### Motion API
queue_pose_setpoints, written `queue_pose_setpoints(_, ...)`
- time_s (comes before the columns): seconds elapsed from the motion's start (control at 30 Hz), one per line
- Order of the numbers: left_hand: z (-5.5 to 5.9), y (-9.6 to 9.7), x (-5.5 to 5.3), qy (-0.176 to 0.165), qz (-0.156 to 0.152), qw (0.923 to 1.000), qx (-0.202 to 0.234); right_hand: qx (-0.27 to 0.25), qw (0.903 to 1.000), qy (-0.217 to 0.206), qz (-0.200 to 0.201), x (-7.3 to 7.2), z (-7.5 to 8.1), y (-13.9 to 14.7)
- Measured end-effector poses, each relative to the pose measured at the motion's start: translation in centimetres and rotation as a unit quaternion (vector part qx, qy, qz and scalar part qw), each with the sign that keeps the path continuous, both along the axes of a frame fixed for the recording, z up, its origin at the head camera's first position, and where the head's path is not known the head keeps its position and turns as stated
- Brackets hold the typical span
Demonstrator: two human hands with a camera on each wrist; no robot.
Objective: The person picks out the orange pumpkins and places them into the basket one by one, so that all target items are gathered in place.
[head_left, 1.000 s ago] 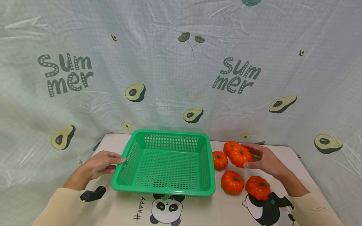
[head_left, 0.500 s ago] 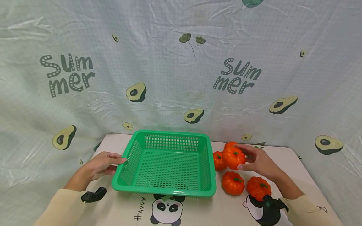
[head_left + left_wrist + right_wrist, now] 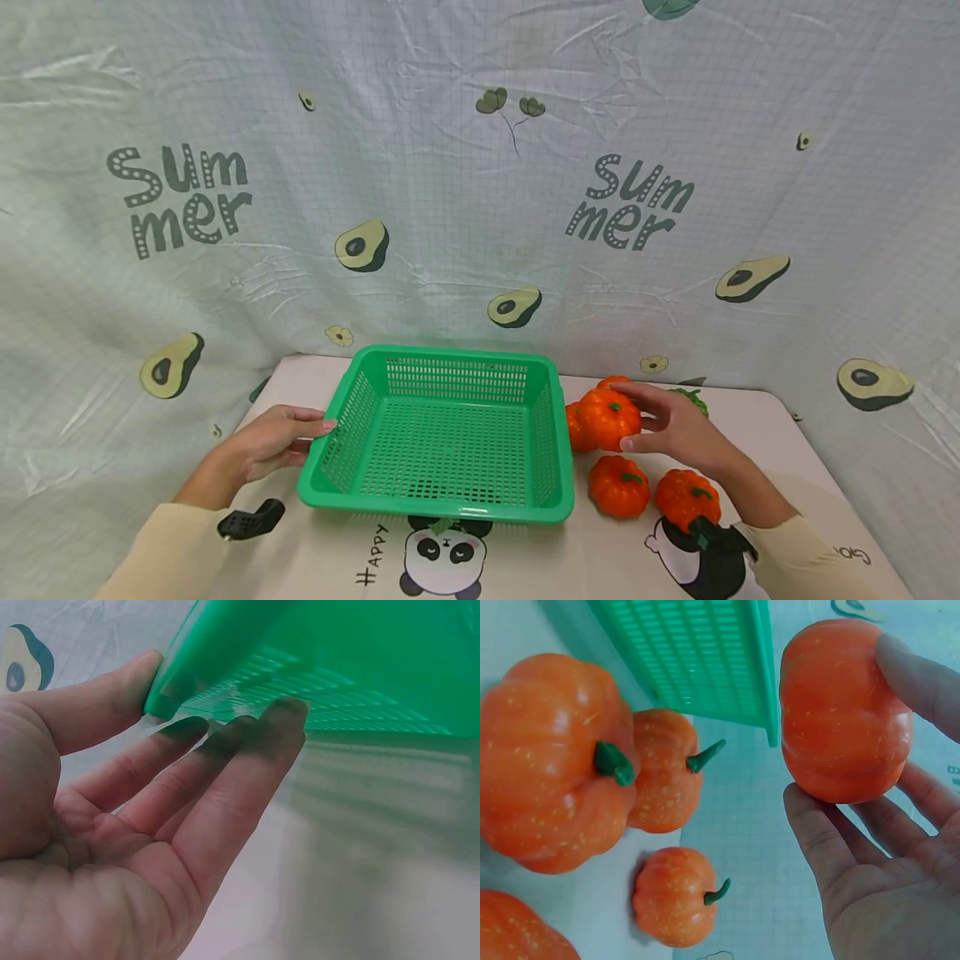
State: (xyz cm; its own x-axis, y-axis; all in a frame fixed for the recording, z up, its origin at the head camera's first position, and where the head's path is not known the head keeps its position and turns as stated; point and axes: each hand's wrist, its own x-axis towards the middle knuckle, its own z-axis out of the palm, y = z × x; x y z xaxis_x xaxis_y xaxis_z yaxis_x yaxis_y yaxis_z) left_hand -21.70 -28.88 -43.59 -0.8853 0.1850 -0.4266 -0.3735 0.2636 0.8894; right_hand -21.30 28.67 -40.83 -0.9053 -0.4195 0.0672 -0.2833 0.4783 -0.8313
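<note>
A green plastic basket [image 3: 442, 510] with slotted walls stands upright on the table, nothing inside it. My left hand [image 3: 276, 438] pinches its left rim, thumb on the outside edge; in the left wrist view the other fingers reach beneath the basket wall [image 3: 360, 660]. Beyond the basket's right side, my right hand [image 3: 681, 427] holds a small orange pumpkin [image 3: 609, 419] between thumb and fingers. The right wrist view shows this pumpkin [image 3: 844, 712] raised near the basket's edge, its stem hidden there. Behind it, two other pumpkins are partly covered in the head view.
Two pumpkins lie nearer the front right, one [image 3: 618, 487] close to the basket and another [image 3: 687, 500] by the right wrist. Something leafy green [image 3: 692, 402] shows behind the right hand. A printed curtain [image 3: 450, 208] hangs along the table's back edge.
My right hand has carried the pumpkin left toward the basket, covering more of the pumpkins behind and uncovering the green thing at the back. The left hand stays on the rim.
</note>
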Motion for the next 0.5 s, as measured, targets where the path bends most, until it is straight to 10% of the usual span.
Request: queue_pose_setpoints(0.5,-0.4,-0.1,-0.1,0.0,-0.026,0.999,0.035,0.008,0.9995,0.018,0.027,-0.2,1.2,-1.8)
